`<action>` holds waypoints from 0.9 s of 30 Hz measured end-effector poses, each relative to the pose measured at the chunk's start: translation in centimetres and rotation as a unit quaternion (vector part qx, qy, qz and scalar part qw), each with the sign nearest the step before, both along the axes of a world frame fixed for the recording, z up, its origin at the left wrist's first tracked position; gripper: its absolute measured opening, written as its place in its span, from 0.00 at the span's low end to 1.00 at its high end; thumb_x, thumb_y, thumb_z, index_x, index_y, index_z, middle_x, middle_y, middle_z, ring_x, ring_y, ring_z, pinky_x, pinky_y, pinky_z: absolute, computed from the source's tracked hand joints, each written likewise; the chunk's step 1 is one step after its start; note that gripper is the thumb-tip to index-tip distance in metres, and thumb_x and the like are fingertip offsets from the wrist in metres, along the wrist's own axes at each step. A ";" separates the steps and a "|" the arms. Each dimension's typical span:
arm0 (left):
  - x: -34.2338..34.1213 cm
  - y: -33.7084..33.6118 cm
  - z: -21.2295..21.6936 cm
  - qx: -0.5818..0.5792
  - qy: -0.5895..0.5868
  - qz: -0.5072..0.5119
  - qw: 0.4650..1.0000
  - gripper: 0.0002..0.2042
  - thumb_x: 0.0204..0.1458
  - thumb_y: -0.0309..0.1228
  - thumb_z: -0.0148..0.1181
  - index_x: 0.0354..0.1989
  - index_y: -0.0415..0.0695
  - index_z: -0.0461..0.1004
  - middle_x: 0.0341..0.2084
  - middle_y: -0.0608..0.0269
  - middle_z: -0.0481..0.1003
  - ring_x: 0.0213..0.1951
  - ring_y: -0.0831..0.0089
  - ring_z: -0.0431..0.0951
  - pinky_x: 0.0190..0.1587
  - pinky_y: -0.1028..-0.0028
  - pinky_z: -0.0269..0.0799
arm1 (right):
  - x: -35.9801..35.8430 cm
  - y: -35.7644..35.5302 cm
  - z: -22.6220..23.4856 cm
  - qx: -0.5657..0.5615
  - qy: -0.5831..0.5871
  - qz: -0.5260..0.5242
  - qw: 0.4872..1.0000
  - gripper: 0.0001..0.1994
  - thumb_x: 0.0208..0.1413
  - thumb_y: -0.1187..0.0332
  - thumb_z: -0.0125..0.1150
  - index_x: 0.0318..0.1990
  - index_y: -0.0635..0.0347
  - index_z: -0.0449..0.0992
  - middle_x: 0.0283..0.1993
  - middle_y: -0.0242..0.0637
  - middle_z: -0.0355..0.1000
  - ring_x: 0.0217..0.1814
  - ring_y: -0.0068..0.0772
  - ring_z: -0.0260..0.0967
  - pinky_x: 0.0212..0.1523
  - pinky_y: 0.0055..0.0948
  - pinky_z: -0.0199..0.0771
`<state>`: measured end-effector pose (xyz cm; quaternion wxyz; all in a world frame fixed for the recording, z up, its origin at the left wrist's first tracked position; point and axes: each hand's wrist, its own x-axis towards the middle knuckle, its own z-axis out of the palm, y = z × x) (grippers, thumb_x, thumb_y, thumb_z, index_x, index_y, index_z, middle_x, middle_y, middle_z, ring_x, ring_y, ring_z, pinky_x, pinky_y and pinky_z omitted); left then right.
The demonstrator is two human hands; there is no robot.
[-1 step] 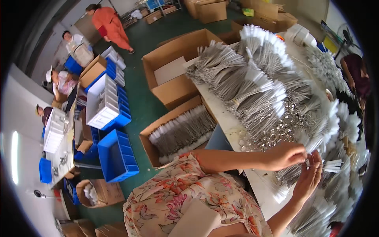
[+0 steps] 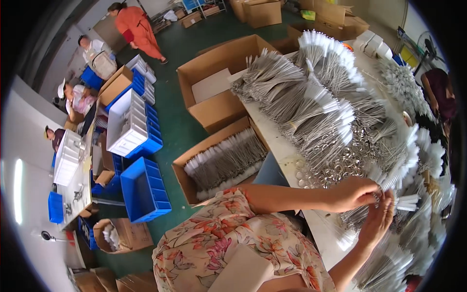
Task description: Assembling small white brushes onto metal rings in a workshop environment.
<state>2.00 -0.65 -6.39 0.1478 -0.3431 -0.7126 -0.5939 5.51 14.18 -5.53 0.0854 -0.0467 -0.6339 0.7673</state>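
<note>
My left hand (image 2: 356,192) is closed, its fingertips pinching around a thin wire-handled brush (image 2: 390,182) with pale bristles. My right hand (image 2: 378,219) meets it fingertip to fingertip, fingers curved around several wire brushes whose white bristle ends (image 2: 407,202) stick out past it. Exactly how the wires lie between the fingers is hidden. Beneath and beyond both hands, loose wire brushes spread across the table. A heap of metal rings or looped wire ends (image 2: 344,163) lies just beyond my left hand, beside tall bundles of wire brushes (image 2: 311,114).
The pale table's edge (image 2: 279,151) runs beside me. On the floor stand a carton packed with brushes (image 2: 221,163), a larger open carton (image 2: 214,114) and a blue crate (image 2: 145,190). Several people work or walk at the left; another person (image 2: 440,90) is at the far right.
My fingers have shifted slightly and the hands sit closer together around the brushes. The white bristle ends beside my right hand have moved a little.
</note>
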 end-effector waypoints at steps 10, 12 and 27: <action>-0.7 -1.4 3.0 0.167 -0.185 -0.239 0.939 0.14 0.57 0.36 0.42 0.40 0.35 0.66 0.40 0.51 0.67 0.41 0.68 0.72 0.47 0.67 0.70 | -0.2 0.8 0.0 0.067 -0.031 0.004 0.997 0.26 0.58 0.47 0.43 0.40 0.64 0.73 0.36 0.37 0.67 0.39 0.25 0.63 0.43 0.30 0.65; 0.8 -1.3 3.9 0.081 -0.277 -0.281 0.915 0.16 0.57 0.36 0.44 0.43 0.34 0.66 0.39 0.49 0.70 0.46 0.66 0.71 0.51 0.69 0.66 | -0.9 7.5 -7.5 0.218 0.012 0.015 0.976 0.21 0.61 0.57 0.43 0.55 0.62 0.63 0.51 0.40 0.65 0.52 0.28 0.62 0.52 0.25 0.62; 0.6 0.3 2.3 -0.055 -0.078 -0.326 0.941 0.52 0.33 0.45 0.69 0.64 0.44 0.40 0.58 0.44 0.48 0.55 0.50 0.59 0.55 0.60 0.60 | 3.0 1.6 -1.3 0.344 0.112 0.095 0.928 0.05 0.55 0.71 0.48 0.33 0.60 0.69 0.18 0.19 0.56 0.17 0.07 0.45 0.18 0.11 0.40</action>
